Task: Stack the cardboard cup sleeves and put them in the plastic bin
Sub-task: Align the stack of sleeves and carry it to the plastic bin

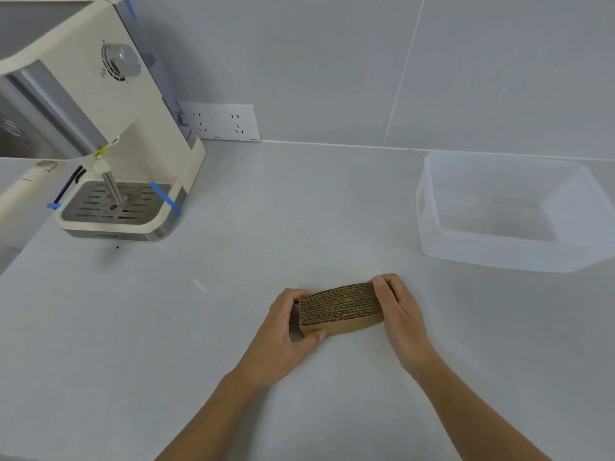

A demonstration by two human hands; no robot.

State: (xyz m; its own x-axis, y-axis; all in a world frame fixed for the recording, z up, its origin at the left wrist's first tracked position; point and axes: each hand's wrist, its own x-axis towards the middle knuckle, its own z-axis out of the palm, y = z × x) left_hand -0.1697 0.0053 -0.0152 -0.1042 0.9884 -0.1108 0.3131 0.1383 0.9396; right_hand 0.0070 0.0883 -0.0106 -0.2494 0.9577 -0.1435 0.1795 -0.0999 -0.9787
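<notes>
A stack of brown corrugated cardboard cup sleeves (341, 307) stands on edge on the grey counter, near its middle front. My left hand (286, 331) grips the stack's left end, thumb on the near face. My right hand (396, 311) presses against the right end, fingers curled over the top. The translucent plastic bin (432, 214) sits at the right, further back, with nothing visible inside it.
A cream coffee machine (109, 128) with blue tape strips and a metal drip tray stands at the back left. A white wall socket panel (223, 123) is behind it. Grey wall tiles rise along the counter's far edge.
</notes>
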